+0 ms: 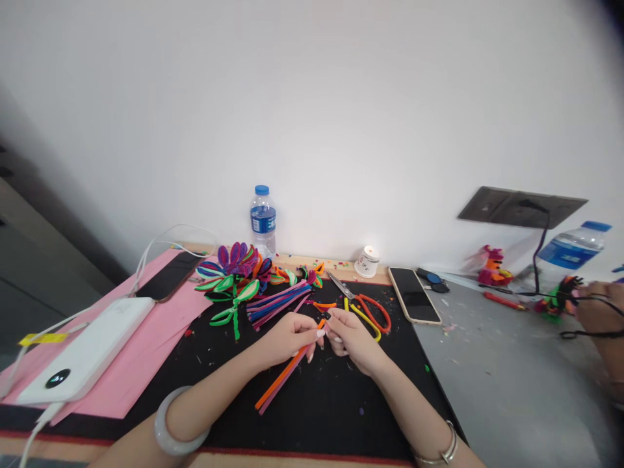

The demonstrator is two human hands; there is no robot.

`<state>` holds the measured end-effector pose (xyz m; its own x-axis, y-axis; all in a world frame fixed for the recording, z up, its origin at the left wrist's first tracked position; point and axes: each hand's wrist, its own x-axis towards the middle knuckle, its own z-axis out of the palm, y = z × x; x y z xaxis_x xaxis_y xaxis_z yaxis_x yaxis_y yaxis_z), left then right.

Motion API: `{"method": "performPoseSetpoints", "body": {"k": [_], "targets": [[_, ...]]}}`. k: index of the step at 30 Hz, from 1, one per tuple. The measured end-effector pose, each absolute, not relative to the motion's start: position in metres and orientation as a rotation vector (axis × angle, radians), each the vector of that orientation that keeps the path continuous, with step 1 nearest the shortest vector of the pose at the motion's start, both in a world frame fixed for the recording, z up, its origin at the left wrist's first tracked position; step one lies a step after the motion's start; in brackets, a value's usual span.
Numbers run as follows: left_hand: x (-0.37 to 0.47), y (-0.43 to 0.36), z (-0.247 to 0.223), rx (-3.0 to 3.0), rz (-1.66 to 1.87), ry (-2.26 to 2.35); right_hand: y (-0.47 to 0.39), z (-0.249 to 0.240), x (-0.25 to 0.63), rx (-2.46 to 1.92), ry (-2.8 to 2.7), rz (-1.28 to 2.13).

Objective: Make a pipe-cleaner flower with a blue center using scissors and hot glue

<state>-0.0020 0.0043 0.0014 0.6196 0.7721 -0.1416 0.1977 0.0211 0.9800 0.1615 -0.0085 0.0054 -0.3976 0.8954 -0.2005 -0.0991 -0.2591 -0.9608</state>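
An orange pipe cleaner (277, 385) and a purple-pink one (283, 387) lie side by side, their long ends slanting down over the black mat (341, 416). My left hand (292, 335) pinches them near the upper end. Close against it, my right hand (348, 335) is closed at their tip, thumb and forefinger pressed together; the exact spot it grips is partly hidden. Just beyond my hands rests a bundle of purple, blue and pink pipe cleaners (277, 305). Finished-looking pipe-cleaner flowers (236, 260) with green leaves lie to its left.
Scissors (373, 312) with orange handles and a yellow-handled tool (364, 322) lie right of my hands. A phone (414, 296), paper cup (367, 261) and water bottle (263, 221) stand or lie farther back. Left are pink paper (127, 377) and a power bank (88, 351). Another person's hand (602, 318) is far right.
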Motion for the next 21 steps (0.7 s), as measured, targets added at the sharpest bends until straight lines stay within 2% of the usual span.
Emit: {"method": "performPoseSetpoints", "body": {"k": [12,21], "targets": [[-0.004,0.0,0.018,1.516,0.496,0.861,-0.007,0.007,0.165,-1.136,-1.308,1.738],[-0.002,0.003,0.007,1.524,0.498,0.885,-0.007,0.007,0.164,-1.199,-1.372,1.674]]}}
